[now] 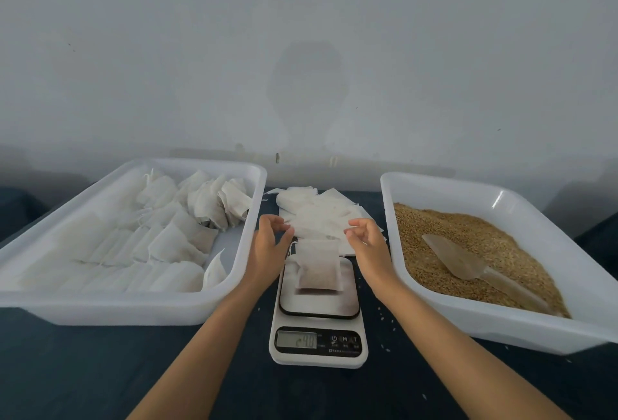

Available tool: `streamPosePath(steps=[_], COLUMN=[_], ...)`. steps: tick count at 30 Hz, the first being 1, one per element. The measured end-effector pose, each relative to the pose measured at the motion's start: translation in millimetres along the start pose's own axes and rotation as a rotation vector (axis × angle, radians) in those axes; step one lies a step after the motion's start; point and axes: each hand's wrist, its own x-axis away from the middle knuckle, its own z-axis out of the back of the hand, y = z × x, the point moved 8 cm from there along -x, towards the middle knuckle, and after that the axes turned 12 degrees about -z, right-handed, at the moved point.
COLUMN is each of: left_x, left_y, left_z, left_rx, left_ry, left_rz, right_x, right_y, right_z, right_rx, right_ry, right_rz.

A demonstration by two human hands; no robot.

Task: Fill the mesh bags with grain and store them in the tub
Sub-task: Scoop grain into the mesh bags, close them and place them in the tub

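At center frame, 1 filled bag [318, 264] lies on the scale [319, 319]; left hand [269, 245] and right hand [368, 245] hover beside it, fingers loosely curled, holding nothing.

The dark tabletop [100, 369] carries a white tub [133, 309] at the left; a kitchen scale [319, 329] stands in the middle; a second tub [501, 329] is at the right; empty mesh bags [321, 212] lie behind the scale; some loose grains [384, 319] are scattered near it.

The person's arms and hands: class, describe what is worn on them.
Nothing shows on either. The left hand and right hand wear no gloves, and no rings, watch or bracelet show. Both forearms are bare to the picture's bottom edge, with no sleeve in view.
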Motion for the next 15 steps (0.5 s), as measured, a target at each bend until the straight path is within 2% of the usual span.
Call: streamPosePath(steps=[10,15], left_x=[-1.0,3.5], left_y=[-0.8,0.4], left_z=[-3.5,-10.4], left_rx=[-0.052,-0.046], left_ry=[-0.066,-0.148], left_rz=[-0.014,0.056], right_x=[-1.2,-3.8], right_y=[1.7,11.3], right_z=[-2.5,-7.5], right_rx=[-0.009,0.023], right_ry=[0.004,-0.005], right_rz=[-0.008,-0.052])
